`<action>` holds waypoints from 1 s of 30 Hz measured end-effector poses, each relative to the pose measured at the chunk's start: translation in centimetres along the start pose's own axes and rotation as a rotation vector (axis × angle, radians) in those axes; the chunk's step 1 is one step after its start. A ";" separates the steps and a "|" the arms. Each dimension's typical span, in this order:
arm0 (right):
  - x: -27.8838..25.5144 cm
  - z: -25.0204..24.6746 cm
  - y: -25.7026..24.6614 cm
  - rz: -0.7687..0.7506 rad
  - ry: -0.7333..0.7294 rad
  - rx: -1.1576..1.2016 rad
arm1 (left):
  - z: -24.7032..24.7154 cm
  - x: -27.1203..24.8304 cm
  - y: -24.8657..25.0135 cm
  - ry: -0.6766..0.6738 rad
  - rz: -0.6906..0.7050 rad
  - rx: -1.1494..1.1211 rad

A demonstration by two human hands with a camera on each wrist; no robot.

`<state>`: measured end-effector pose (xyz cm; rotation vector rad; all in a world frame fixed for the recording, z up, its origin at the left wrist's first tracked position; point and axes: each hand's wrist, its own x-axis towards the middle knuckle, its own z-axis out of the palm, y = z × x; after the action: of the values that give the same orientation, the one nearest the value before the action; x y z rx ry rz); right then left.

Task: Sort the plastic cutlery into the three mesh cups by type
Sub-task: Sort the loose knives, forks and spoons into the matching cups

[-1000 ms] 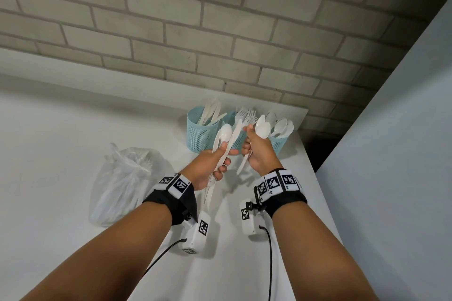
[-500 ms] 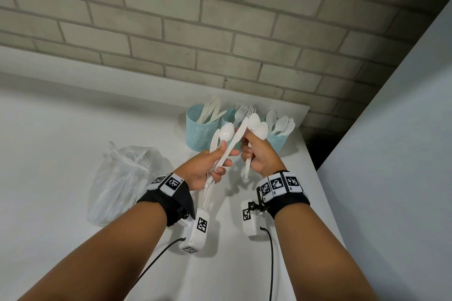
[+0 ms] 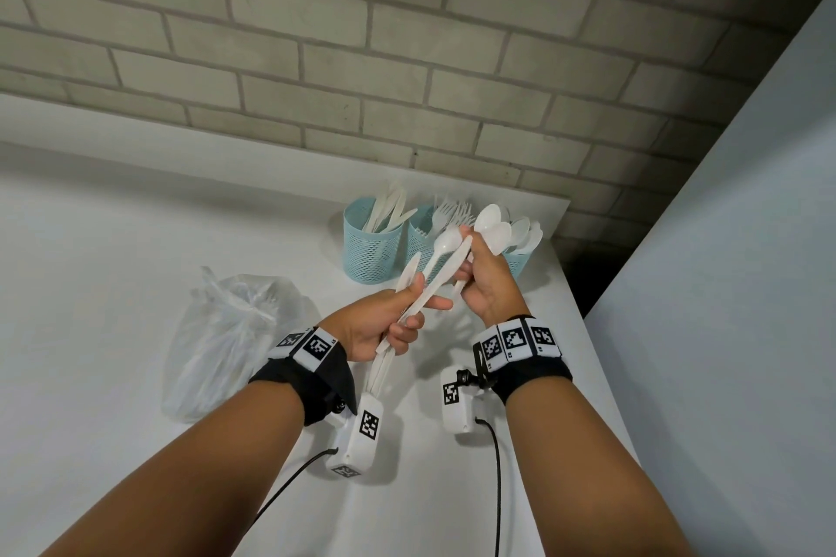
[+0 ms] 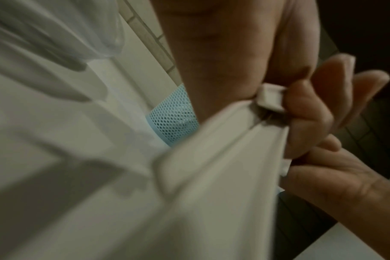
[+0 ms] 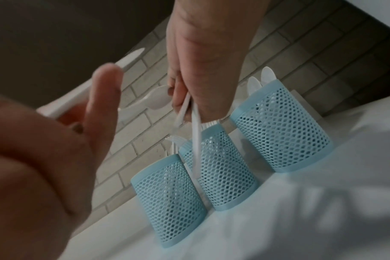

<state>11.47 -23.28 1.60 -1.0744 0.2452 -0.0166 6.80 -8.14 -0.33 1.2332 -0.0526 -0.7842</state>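
Observation:
My left hand (image 3: 405, 319) grips a bundle of white plastic cutlery (image 3: 432, 278), knives and one spoon (image 3: 447, 240), with the handles hanging below the palm. In the left wrist view my fingers (image 4: 305, 112) curl round those handles (image 4: 211, 158). My right hand (image 3: 475, 267) holds two spoons (image 3: 494, 225) upright, and its fingertips touch the top of the left hand's bundle. Behind the hands stand three blue mesh cups: knives in the left cup (image 3: 372, 256), forks in the middle cup (image 3: 420, 240), spoons in the right cup (image 3: 519, 263). The right wrist view shows the row of cups (image 5: 220, 168).
A clear plastic bag (image 3: 226, 339) lies on the white table (image 3: 113, 262) to the left of my left arm. The brick wall (image 3: 407, 59) runs right behind the cups. A pale panel (image 3: 724, 285) stands past the table's right edge.
The left hand's bundle has tilted right toward the right hand. The right hand's fingertips now touch its top, where a gap showed before.

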 end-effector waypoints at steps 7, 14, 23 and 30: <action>-0.4 0.2 -0.1 0.081 -0.103 0.151 | 0.1 0.0 0.0 -0.059 -0.017 -0.018; 0.2 0.3 0.4 -0.041 -0.091 0.091 | 0.0 0.2 0.1 -0.070 -0.014 -0.097; 0.5 0.2 -0.3 -0.055 0.025 0.138 | -0.2 0.4 -0.1 0.024 0.064 -0.129; 0.3 1.4 -1.3 -0.238 0.055 0.152 | 0.2 1.3 0.1 0.146 0.057 -0.166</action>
<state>12.15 -22.74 3.36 -0.9476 0.1612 -0.2746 7.72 -9.07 -0.65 1.1227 0.0944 -0.6342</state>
